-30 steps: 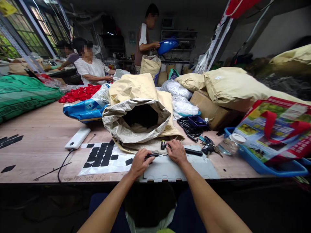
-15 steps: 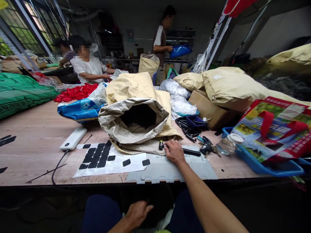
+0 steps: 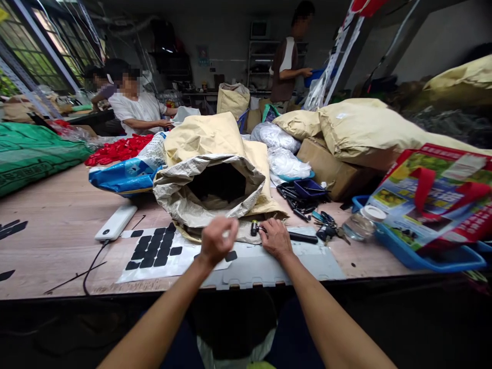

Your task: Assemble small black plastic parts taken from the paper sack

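Many pads (image 3: 155, 243) lay apparently unused, the right hand (image 3: 275, 239) held a hammer (image 3: 303, 238), and the left hand (image 3: 215, 238) was blurred, grip unclear.

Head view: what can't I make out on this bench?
Head view: whether the left hand holds anything; blur and curled fingers hide it.
Head view: middle of the hammer; the right hand covers it.
Head view: any contents of the open sack; deep shadow.
Head view: left end of the green sack; picture edge.

Bare forearms (image 3: 334, 312), dark blue legwear (image 3: 294, 333)
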Demonstrator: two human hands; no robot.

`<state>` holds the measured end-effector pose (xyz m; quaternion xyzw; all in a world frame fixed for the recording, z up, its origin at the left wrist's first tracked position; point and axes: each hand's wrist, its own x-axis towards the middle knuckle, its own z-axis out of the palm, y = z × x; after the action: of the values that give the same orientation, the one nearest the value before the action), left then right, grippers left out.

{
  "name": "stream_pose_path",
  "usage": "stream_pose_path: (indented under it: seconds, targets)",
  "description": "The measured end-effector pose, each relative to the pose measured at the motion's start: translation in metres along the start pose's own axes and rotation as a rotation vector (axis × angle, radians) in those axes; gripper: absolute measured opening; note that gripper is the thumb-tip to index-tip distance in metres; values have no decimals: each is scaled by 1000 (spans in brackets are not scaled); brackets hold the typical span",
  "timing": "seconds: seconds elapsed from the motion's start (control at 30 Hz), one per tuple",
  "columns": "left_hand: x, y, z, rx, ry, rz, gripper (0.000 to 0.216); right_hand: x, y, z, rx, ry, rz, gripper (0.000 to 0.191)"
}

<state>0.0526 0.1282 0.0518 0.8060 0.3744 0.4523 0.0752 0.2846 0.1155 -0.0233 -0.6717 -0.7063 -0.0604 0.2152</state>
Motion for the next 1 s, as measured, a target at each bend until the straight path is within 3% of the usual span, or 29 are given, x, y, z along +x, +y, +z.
stream_pose_path:
  seconds: [0.07,0.17,0.23,0.3,0.4,0.5,0.57,0.63,0.7,0.77,0.87,1.0]
  targets:
    - [52,-32,14,124,49,-231,28,0,0,0,8,0,-2,13]
    - [98,-70,44,251,-202,-436,25,-1,1,1,15,8,0,12]
    - [109,-83,62,301,-393,-545,30,-1,2,2,19,15,5,12]
    - [112,-90,75,329,-485,-626,35,0,2,2,26,18,5,12]
    - [114,-92,85,348,-486,-672,35,0,2,1,32,7,9,12]
    - [114,-87,79,345,-397,-680,33,0,1,0,24,-4,19,14]
    - [103,-79,65,313,-238,-615,30,0,1,0,18,-7,18,15]
    - [79,-66,48,221,-108,-456,25,0,1,0,16,-6,15,14]
    - [43,-51,32,105,-106,-273,20,0,0,0,20,-4,12,13]
    - [3,-39,21,24,-204,-158,15,0,0,1,21,-4,11,13]
    - [-45,-33,16,-23,-320,-187,10,0,0,1,13,1,10,14]
    - [-66,-39,23,-73,-326,-350,13,0,2,4,19,9,-9,15]
